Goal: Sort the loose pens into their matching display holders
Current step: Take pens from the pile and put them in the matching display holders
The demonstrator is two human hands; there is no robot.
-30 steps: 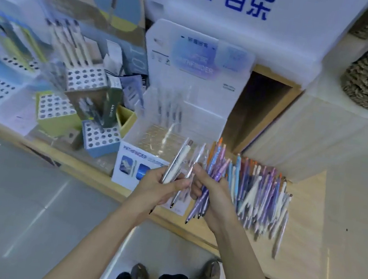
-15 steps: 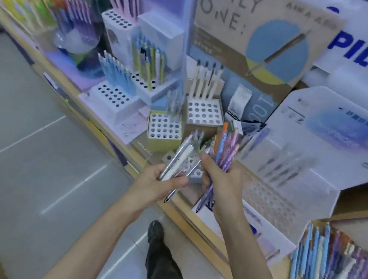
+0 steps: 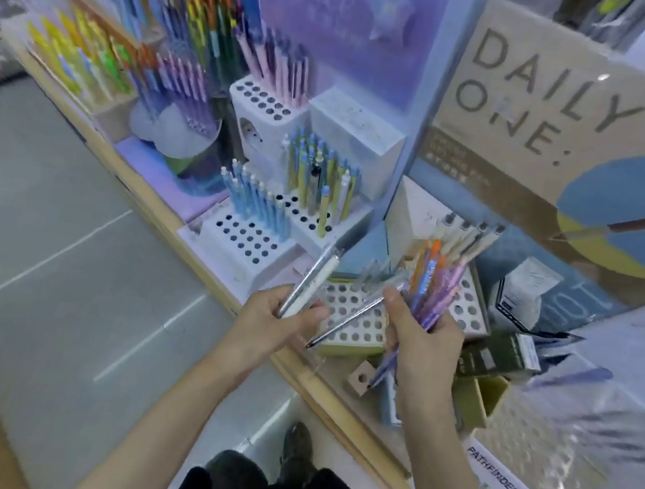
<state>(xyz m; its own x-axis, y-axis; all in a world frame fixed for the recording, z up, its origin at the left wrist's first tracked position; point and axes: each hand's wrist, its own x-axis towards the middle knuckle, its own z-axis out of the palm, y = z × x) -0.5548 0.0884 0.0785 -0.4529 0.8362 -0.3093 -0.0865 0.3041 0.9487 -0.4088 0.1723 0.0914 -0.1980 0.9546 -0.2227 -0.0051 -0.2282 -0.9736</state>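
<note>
Facing the pale wooden shelf [image 3: 334, 407] of white perforated display holders [image 3: 222, 260], I grip the fanned bundle of orange, blue and purple pens [image 3: 432, 286] in my right hand [image 3: 423, 343], colours readable, while my left hand [image 3: 271, 320] pinches two white-and-silver pens [image 3: 310, 284], apparently singled out for slotting.

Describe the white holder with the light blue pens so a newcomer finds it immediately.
Find the tall purple display board left of the DAILY ONE sign. At its foot, the white holder is the lowest of the stepped tiers, nearest the shelf edge. Only it carries a row of light blue pens, with its front holes empty, while the step behind holds yellow-green pens.
</note>
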